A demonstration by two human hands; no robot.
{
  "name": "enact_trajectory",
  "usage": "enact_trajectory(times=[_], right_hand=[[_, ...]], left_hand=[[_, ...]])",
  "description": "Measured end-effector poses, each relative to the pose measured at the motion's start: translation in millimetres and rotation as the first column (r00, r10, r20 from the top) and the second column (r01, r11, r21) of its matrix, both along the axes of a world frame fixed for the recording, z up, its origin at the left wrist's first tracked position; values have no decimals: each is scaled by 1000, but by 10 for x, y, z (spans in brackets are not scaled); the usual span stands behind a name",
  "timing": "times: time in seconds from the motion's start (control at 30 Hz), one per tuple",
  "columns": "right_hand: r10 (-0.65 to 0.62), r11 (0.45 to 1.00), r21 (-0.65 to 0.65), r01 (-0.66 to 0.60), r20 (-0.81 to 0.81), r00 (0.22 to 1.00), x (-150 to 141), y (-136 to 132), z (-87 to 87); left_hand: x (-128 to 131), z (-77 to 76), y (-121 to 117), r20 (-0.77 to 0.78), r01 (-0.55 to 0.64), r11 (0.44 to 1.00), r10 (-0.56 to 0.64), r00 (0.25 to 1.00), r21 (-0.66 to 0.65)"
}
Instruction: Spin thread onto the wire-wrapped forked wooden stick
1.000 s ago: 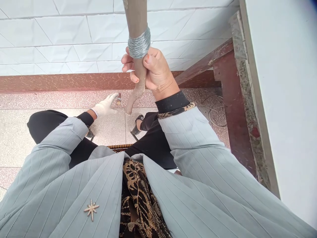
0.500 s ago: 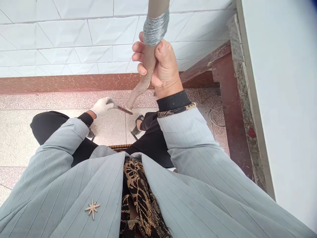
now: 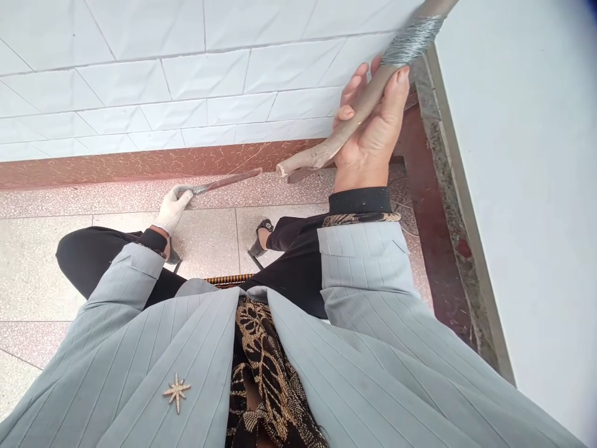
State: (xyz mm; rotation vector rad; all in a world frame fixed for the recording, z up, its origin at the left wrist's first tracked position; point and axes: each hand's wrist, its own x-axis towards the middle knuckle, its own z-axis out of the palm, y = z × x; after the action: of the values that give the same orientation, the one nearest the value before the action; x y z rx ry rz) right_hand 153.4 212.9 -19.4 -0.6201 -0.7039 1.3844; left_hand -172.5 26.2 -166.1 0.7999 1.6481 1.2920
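Observation:
My right hand [image 3: 370, 124] is bare and wrapped around a pale brown wooden branch [image 3: 345, 132]. The branch slants from upper right to lower left, and its lower end is forked. Just above my thumb, a band of silvery wire [image 3: 413, 41] is wound tightly round the wood. The upper end runs out of view. On the left, my left hand [image 3: 173, 207] wears a white glove and pinches a thin reddish-brown stick [image 3: 236, 178]. Silvery wire is coiled round that stick close to the fingers. The stick's free tip points toward the branch's lower end, with a gap between them.
A white tiled wall [image 3: 200, 81] with a reddish-brown base strip [image 3: 153, 163] stands in front. On the right is a white surface [image 3: 527, 205] over a dark red support [image 3: 436, 230]. Speckled tiles cover the floor [image 3: 209, 233], where thin wire loops lie at the right.
My right hand has moved right, and the branch has tilted further over. My left hand has shifted slightly left, and its stick now points up to the right instead of down.

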Motion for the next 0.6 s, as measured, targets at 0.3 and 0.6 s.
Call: enact_trajectory(times=[0.3, 0.6], right_hand=[[82, 990, 117, -72, -81, 993, 33, 91, -142], [-171, 985, -57, 162, -250, 953, 168, 76, 159]], left_hand=[[-34, -244, 8, 311, -155, 902, 294, 904, -402], [-196, -241, -125, 151, 115, 967, -82, 985, -225]])
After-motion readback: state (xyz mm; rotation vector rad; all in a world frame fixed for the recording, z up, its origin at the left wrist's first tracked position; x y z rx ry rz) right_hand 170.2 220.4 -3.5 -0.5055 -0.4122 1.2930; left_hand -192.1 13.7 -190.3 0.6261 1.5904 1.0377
